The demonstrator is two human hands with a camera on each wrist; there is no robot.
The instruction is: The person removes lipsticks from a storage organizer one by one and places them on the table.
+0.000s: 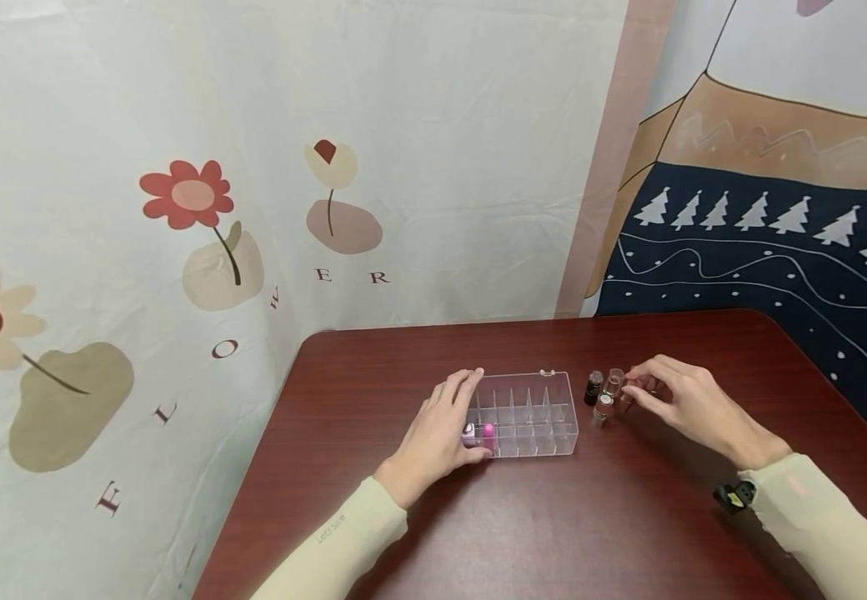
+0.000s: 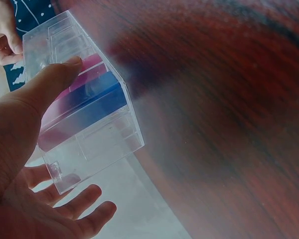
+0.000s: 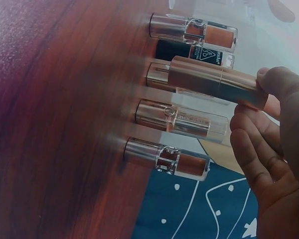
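Observation:
My left hand (image 1: 433,429) grips the left end of a clear compartment box (image 1: 534,450), thumb at the front and fingers at the back. A pink tube (image 1: 489,437) and a lilac-and-white one (image 1: 468,432) stand in its front left compartments. My right hand (image 1: 692,406) pinches one end of a rose-gold lipstick tube (image 3: 214,82) between thumb and fingers, above the table. Around it stand a black-based lipstick (image 3: 172,50) and several clear-capped lipsticks, among them a near one (image 3: 182,120) and an outer one (image 3: 167,158).
The dark red wooden table (image 1: 523,533) has rounded back corners. Behind it hang a pale flower-print cloth (image 1: 433,167) and a navy cloth (image 1: 741,258) with white trees. The lipsticks stand just right of the box.

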